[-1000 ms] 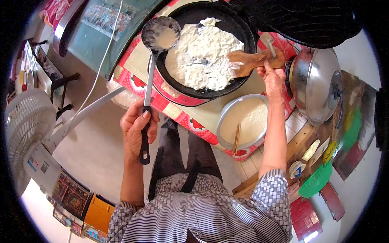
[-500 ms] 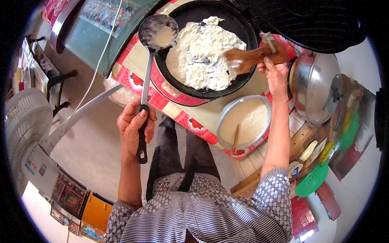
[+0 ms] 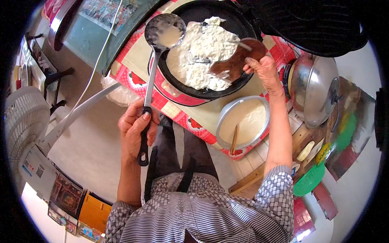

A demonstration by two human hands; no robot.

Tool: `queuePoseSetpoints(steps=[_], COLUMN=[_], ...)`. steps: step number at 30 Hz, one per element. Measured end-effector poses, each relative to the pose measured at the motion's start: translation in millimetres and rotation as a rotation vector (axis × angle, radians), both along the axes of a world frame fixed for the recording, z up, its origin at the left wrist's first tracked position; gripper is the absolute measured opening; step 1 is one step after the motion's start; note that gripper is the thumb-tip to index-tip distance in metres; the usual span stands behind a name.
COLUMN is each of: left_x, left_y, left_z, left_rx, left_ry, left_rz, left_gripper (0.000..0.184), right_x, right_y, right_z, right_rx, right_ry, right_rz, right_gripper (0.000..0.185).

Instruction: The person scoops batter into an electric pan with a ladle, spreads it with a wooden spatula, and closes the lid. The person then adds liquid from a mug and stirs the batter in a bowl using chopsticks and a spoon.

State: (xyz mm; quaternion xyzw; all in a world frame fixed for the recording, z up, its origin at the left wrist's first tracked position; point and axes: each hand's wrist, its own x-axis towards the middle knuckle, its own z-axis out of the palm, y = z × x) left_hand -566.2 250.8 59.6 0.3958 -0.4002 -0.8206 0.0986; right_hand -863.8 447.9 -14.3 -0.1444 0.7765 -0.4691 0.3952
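Table (image 3: pixel 208 111) bearing a pan (image 3: pixel 242 21), both hands full.
Batter (image 3: pixel 202 46) spreads across the pan; a bowl (image 3: pixel 219 130) sits near. The left hand (image 3: pixel 137 125) grips a ladle (image 3: pixel 150 81), its head by the pan's rim; the right hand (image 3: pixel 265 73), apart, holds a spatula (image 3: pixel 237 65) against the batter.

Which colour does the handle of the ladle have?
Black, as the head view shows best.

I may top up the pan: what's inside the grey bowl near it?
The bowl holds pale batter, with a slim brown utensil dipping in over the rim. The batter hides the bowl's bottom and anything sunk there.
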Motion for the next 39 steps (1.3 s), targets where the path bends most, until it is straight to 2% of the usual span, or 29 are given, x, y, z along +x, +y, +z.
queuePoseSetpoints(steps=[1, 5, 9, 13, 16, 20, 22, 25, 32, 36, 38, 39], left_x=[-1, 0, 3, 5, 6, 5, 5, 5, 5, 4, 2, 2], left_y=[0, 0, -4, -10, -12, -13, -12, -15, -22, -25, -26, -26], left_z=[1, 3, 3, 6, 7, 6, 5, 4, 3, 4, 2, 2], left_rx=[0.007, -0.007, 0.023, 0.049, 0.011, 0.019, 0.022, 0.012, 0.058, 0.054, 0.047, 0.050], left_ry=[-0.002, 0.003, 0.007, 0.031, 0.018, 0.012, 0.006, 0.014, 0.054, 0.035, 0.054, 0.057], left_rz=[0.003, 0.002, 0.011, 0.045, 0.067, 0.065, 0.071, 0.054, 0.072, 0.063, 0.055, 0.052], left_gripper=[0.035, 0.034, 0.036, 0.036, 0.035, 0.035, 0.035, 0.036, 0.035, 0.036, 0.036, 0.036], right_x=[-1, -20, -22, -17, -8, 31, 46, 37, 2, 13, 18, 17], right_y=[1, -10, -19, -24, -30, -55, -69, -81, -104, -93, -89, -86], right_z=[-7, -8, -13, -21, -17, -17, -26, -42, -46, -45, -50, -56], right_rx=[0.046, -0.135, -0.183, -0.204, -0.316, -0.220, -0.258, -0.236, -0.423, -0.379, -0.386, -0.388], right_ry=[0.052, 0.059, 0.025, 0.062, 0.072, -0.113, -0.272, -0.305, -0.160, -0.253, -0.282, -0.277], right_rz=[0.019, -0.102, -0.069, -0.257, -0.408, -0.137, -0.106, -0.028, -0.405, -0.351, -0.384, -0.495], right_gripper=[0.021, 0.018, 0.018, 0.015, 0.019, 0.018, 0.017, 0.017, 0.017, 0.019, 0.018, 0.017])
